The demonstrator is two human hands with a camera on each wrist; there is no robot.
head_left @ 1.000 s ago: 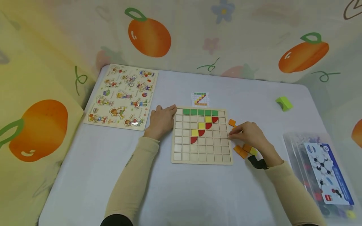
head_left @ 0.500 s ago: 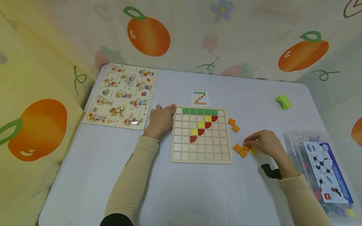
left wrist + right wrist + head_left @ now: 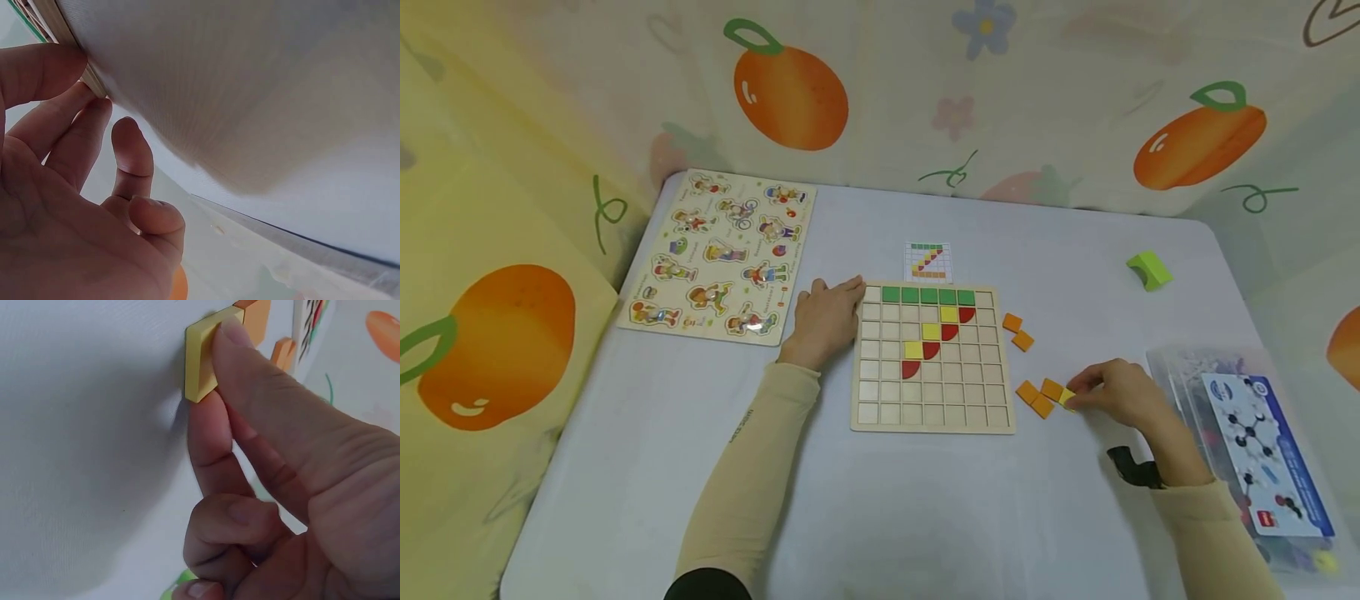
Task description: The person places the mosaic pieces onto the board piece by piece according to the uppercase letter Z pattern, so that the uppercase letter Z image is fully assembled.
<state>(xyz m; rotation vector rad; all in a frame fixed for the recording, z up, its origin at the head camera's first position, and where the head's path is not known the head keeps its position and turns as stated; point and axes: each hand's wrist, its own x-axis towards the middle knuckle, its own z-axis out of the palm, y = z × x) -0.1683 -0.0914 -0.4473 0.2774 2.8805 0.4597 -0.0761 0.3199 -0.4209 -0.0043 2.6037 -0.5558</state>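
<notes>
The wooden grid board (image 3: 955, 414) lies mid-table, with green squares along its top row and a diagonal of yellow squares and red quarter-circles. At its upper left corner my left hand (image 3: 823, 325) pinches the edge; the left wrist view shows thumb and fingers on the board's rim (image 3: 62, 28). To the right of the board, my right hand (image 3: 1123, 396) pinches a yellow square tile (image 3: 203, 356) between thumb and fingers. That tile touches the table beside a few orange square tiles (image 3: 1026, 392). Two more orange tiles (image 3: 1012, 322) lie higher up, near the board's right edge.
A small pattern card (image 3: 928, 262) lies just behind the board. A puzzle board with figures (image 3: 722, 258) sits at the back left. On the right are a light green arch block (image 3: 1150, 272) and a clear plastic box (image 3: 1172, 367) with a printed label.
My right hand has moved from the board's right edge down and right to the yellow tile, which it now pinches. My left hand has stayed at the board's corner.
</notes>
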